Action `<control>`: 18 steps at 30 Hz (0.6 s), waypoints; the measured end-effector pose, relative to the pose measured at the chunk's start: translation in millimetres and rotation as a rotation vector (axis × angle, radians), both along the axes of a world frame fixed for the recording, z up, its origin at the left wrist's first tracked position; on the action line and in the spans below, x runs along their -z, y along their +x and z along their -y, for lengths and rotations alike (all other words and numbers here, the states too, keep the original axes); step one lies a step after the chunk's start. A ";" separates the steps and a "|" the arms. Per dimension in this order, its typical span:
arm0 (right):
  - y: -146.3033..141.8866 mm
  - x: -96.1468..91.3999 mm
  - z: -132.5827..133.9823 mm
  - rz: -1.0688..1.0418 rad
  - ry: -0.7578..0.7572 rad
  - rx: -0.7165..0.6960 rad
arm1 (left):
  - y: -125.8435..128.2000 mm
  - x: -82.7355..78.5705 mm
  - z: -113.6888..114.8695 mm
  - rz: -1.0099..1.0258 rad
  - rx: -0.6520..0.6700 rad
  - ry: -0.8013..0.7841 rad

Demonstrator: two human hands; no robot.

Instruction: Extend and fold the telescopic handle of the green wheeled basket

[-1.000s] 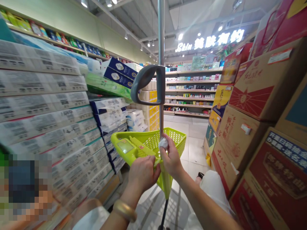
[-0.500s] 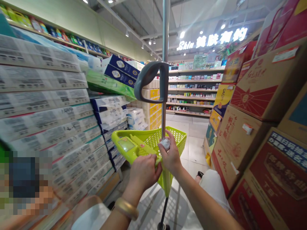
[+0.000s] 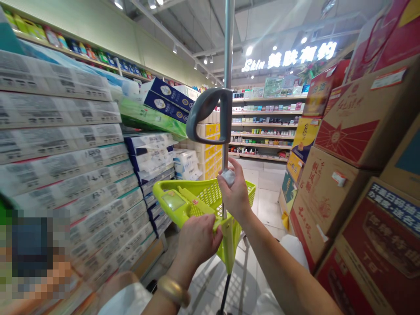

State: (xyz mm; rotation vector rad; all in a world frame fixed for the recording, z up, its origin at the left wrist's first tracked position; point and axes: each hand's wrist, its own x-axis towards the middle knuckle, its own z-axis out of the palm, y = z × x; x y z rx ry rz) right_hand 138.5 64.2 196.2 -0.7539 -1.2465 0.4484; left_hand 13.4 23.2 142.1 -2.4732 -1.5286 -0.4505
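A lime-green shopping basket on a wheeled frame stands in front of me, tilted toward my body. My left hand is closed round its near edge, beside the base of an upright metal pole. My right hand pinches a crumpled white wad, perhaps tissue or cloth, against the pole just above the basket. Its fingers partly wrap round the pole. Higher up, a grey plastic loop handle is fixed to the pole, with neither hand on it.
Stacked paper packs wall the left side. Cardboard cartons rise close on the right. A tiled aisle runs ahead to shelves of small goods. My white-clothed knees flank the basket.
My right hand has moved up the pole with the white wad, from basket-rim level to slightly above it. My left hand stays on the basket edge.
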 end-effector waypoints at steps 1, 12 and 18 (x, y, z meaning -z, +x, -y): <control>-1.5 7.1 1.2 -0.006 -0.008 0.006 | -0.2 0.0 -0.1 -0.002 0.000 -0.004; -1.7 -29.6 -17.4 -0.266 0.122 -0.153 | -0.8 0.4 0.5 0.038 0.013 -0.009; 6.4 -100.8 -38.9 -0.332 0.128 -0.244 | -1.6 0.8 0.0 0.071 0.028 -0.002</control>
